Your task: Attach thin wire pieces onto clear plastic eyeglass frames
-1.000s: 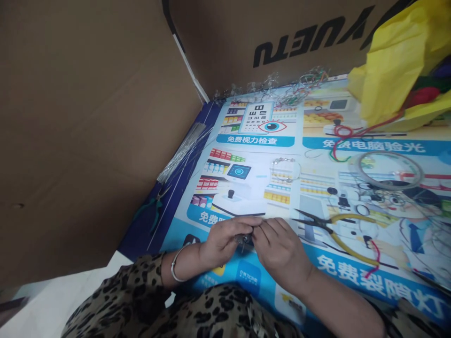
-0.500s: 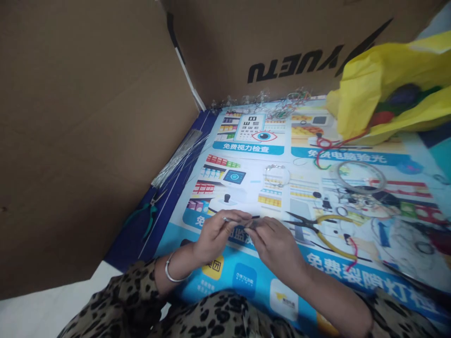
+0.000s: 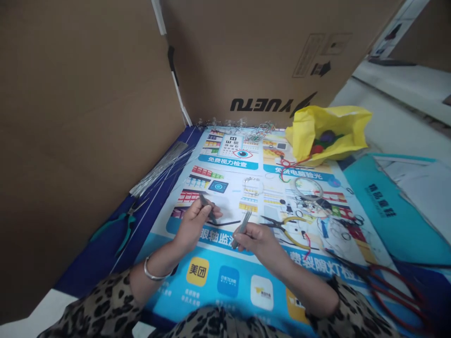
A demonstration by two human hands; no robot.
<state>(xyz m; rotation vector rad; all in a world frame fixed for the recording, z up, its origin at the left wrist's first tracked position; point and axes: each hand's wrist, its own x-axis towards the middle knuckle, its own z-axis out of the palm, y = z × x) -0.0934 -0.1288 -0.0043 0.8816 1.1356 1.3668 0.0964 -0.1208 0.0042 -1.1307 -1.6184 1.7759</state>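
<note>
My left hand [image 3: 193, 224] is closed around a dark grey stick-like piece [image 3: 203, 199], pointing up and away from me. Between the fingers of my right hand [image 3: 259, 238] is a slim grey bundle [image 3: 243, 225] that splits into several thin, wire-like tips at its upper end. The two hands are apart, above a printed poster [image 3: 236, 253]. A thin dark strip [image 3: 227, 223] lies between them. Just right of my right hand rest long-nose pliers [image 3: 281, 223] with yellow handles. Beyond the hands is a beaded-looking ring [image 3: 252, 186].
Silver wires [image 3: 160, 168] and green-handled pliers [image 3: 127, 219] lie at left, beside a cardboard wall [image 3: 88, 117]. At right are a tape roll [image 3: 296, 188], a yellow bag [image 3: 305, 136], red-handled scissors [image 3: 375, 277] and a teal bag [image 3: 398, 225]. Tangled wire pieces [image 3: 259, 131] line the back.
My hands, close together before, have separated, and each now shows a grey piece. The view has shifted, bringing the scissors and the teal bag more fully into sight.
</note>
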